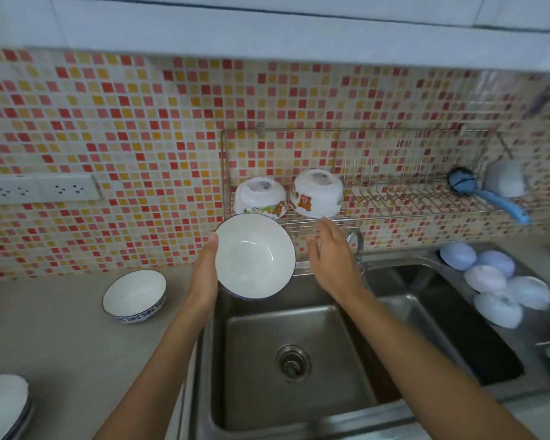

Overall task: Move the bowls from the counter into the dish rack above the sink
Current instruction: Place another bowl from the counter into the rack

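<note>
Glazed white bowl (255, 256) with a thin dark rim, round and smooth inside, tilted so its opening faces the viewer, held over the near-left part of the steel sink (299, 360). Left hand (204, 274) grips its left edge, thumb on the rim, the other fingers hidden behind the bowl; forearm reaches up from the lower left. Right hand (332, 258) is open and empty, fingers spread and loosely curved, just right of the bowl, not touching it.

Wire dish rack (378, 198), thin metal rods, hangs on the mosaic tile wall directly above. Two white printed bowls (317, 193) sit upside down at its left end; the slotted stretch to their right is bare up to a blue brush (486, 193).

One blue-patterned bowl (135, 295) stands upright on the matte beige desk (61, 338), well left of the sink. Stacked plates (4, 404) at the lower-left corner.
</note>
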Demonstrator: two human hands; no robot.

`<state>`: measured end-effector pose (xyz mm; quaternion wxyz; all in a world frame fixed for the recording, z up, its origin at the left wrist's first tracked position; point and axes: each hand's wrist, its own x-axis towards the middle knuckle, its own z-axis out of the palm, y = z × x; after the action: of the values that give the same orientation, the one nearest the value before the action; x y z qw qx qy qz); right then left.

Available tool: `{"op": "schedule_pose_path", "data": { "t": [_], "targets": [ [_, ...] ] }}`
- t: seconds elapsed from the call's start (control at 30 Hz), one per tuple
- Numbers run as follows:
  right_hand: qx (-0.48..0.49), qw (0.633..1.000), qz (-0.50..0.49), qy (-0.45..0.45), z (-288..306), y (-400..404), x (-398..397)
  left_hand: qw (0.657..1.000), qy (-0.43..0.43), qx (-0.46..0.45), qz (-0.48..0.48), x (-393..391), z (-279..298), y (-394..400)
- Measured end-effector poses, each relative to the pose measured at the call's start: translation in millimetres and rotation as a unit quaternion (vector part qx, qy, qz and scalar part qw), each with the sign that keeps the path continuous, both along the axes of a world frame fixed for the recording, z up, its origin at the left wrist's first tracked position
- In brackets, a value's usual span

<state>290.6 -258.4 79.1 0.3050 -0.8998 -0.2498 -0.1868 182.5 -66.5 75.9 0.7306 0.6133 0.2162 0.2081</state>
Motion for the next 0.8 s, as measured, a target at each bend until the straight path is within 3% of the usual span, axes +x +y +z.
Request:
{"op": "schedule_pose_path", "data": {
  "t": [0.3,0.5,0.8],
  "targets": [
    [-0.120,0.990,-0.025,-0.070,-5,-26,70,0.997,-0.060,0.025,0.032,31,44,-22],
    [-0.108,0.982,-0.047,-0.146,-19,-26,83,0.988,-0.073,0.113,0.079,63,72,-25],
    [-0.045,0.991,-0.021,-0.121,-33,-27,91,0.945,-0.053,0.304,0.108,129,102,-16]
  ]
}}
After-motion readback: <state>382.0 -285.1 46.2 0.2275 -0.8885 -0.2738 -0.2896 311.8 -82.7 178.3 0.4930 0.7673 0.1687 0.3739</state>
